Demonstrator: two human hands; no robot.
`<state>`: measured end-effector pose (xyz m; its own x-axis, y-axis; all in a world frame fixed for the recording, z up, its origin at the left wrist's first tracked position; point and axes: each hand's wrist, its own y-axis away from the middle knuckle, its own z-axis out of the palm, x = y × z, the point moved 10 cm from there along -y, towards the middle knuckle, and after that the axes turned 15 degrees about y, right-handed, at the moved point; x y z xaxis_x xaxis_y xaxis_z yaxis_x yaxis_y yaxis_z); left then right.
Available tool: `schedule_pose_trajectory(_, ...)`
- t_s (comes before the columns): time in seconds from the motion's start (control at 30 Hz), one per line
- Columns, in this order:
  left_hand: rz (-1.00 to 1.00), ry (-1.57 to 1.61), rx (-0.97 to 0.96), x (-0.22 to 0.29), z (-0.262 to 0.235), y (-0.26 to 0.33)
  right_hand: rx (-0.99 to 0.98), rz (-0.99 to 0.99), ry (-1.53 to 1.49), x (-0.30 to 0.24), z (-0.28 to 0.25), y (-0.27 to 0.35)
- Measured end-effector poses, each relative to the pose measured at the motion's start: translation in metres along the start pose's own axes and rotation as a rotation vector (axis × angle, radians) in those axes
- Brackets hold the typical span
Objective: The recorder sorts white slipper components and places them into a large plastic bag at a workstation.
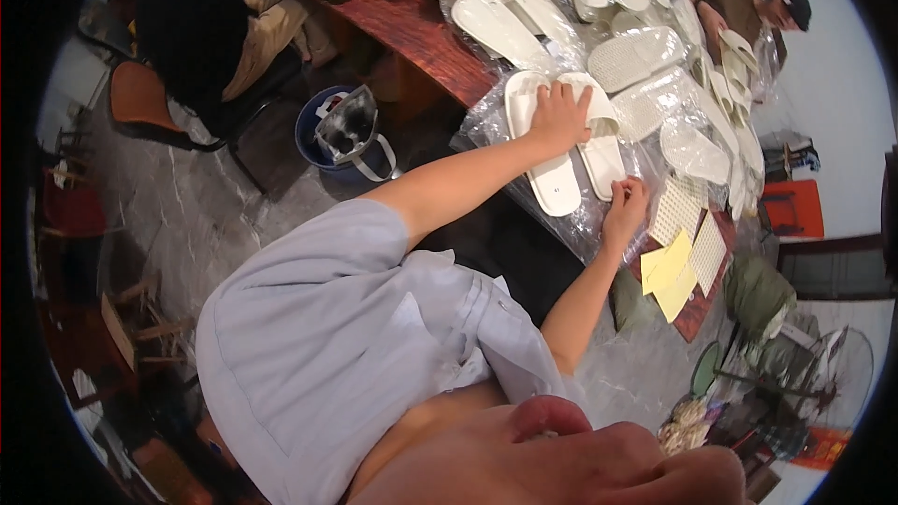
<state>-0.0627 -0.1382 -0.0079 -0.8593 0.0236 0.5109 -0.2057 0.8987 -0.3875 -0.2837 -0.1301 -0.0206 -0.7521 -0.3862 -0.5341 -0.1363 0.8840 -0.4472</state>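
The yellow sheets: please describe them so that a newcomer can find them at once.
Find the reddish table heaped with white slippers. Near its lower-right corner in the picture, below and to the right of the right hand, lie the yellow sheets, partly overlapping. Their plain yellow sets them apart from the cream, dotted pieces beside them.

Blue bucket (307,137) near orange-brown chair (145,105).

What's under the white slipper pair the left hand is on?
Clear crinkled plastic shows around the edges of the slippers; beyond it, the red-brown table. Whatever lies directly beneath the pair is covered, can't tell.
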Motion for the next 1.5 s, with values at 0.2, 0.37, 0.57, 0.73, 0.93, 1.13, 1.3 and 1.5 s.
schedule_pose_trajectory(0.2, 0.002, -0.018, 0.049, -0.004, -0.004, 0.001, 0.015, -0.095, 0.137, -0.007, 0.004, -0.002)
schedule_pose_trajectory(0.37, -0.005, -0.069, 0.021, -0.002, -0.003, 0.001, -0.063, 0.120, -0.260, 0.018, 0.010, 0.002)
schedule_pose_trajectory(0.57, -0.001, -0.027, -0.001, -0.002, -0.005, 0.000, 0.011, -0.030, 0.038, -0.007, 0.002, 0.000)
schedule_pose_trajectory(0.73, 0.003, -0.031, 0.014, -0.003, -0.008, 0.000, -0.004, -0.025, 0.045, -0.008, 0.006, -0.001)
schedule_pose_trajectory(0.93, 0.001, -0.037, 0.003, -0.002, -0.009, 0.000, 0.061, -0.044, 0.058, -0.007, 0.004, 0.001)
schedule_pose_trajectory(1.13, -0.064, 0.032, -0.059, 0.000, -0.011, -0.005, 0.096, -0.041, 0.061, -0.001, 0.001, 0.001)
schedule_pose_trajectory(1.3, -0.088, 0.213, -0.019, -0.014, -0.039, -0.011, 0.029, -0.020, 0.005, -0.008, 0.011, -0.002)
schedule_pose_trajectory(1.5, -0.068, 0.187, 0.088, -0.009, -0.116, -0.009, 0.066, -0.024, 0.109, 0.012, 0.003, -0.001)
